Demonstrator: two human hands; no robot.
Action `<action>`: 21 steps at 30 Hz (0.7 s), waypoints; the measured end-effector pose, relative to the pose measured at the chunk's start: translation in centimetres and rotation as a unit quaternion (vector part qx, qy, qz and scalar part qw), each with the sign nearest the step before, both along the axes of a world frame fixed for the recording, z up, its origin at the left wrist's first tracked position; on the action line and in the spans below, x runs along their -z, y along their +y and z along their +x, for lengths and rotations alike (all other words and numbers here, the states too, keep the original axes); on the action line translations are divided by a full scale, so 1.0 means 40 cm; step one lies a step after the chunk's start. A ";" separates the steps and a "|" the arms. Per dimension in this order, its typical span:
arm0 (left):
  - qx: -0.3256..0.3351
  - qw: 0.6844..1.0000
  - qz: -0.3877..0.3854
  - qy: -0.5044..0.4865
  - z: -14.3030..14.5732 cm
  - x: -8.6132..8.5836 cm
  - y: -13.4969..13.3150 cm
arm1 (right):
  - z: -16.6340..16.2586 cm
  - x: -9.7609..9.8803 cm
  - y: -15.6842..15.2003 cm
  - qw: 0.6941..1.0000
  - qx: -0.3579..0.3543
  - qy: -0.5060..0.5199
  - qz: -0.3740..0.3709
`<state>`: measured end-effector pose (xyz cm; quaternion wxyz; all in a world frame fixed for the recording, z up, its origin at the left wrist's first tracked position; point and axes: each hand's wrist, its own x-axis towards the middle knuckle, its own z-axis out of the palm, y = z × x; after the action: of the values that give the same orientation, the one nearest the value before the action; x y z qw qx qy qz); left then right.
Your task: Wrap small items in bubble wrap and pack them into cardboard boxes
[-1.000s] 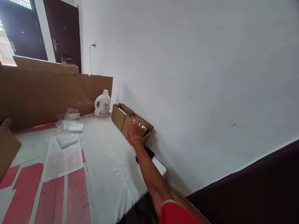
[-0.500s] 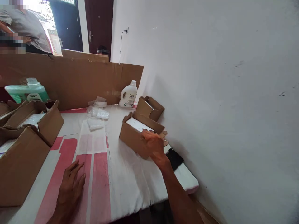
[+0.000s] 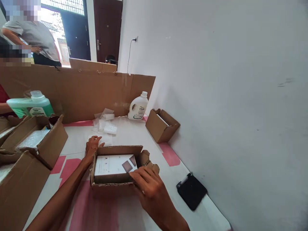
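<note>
Open cardboard box (image 3: pixel 115 170) sits between both hands: left hand (image 3: pixel 92 146) and right hand (image 3: pixel 150 189) grip its corners.

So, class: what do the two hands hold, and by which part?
The open brown cardboard box: left hand on its far-left corner, right hand on its near-right edge.
</note>
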<state>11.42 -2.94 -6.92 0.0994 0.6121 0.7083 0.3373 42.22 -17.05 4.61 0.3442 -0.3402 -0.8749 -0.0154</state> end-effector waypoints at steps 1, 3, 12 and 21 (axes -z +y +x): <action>-0.004 1.000 -0.012 -0.007 0.012 0.003 0.019 | 0.002 -0.008 -0.008 1.000 0.004 0.005 0.007; -0.013 0.999 -0.029 -0.030 0.030 0.006 0.042 | 0.011 -0.021 -0.023 0.999 0.012 0.017 0.028; -0.077 0.969 0.010 -0.235 -0.074 -0.124 0.002 | 0.022 -0.004 -0.094 0.990 0.014 0.114 0.081; -0.027 0.863 0.117 -0.491 -0.110 -0.351 -0.306 | -0.066 0.305 -0.121 0.978 0.098 -0.011 -0.182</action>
<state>7.02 -15.18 7.13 0.3527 0.3550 0.5395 0.6771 39.56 -21.90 -7.60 0.2639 -0.4815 -0.8289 0.1072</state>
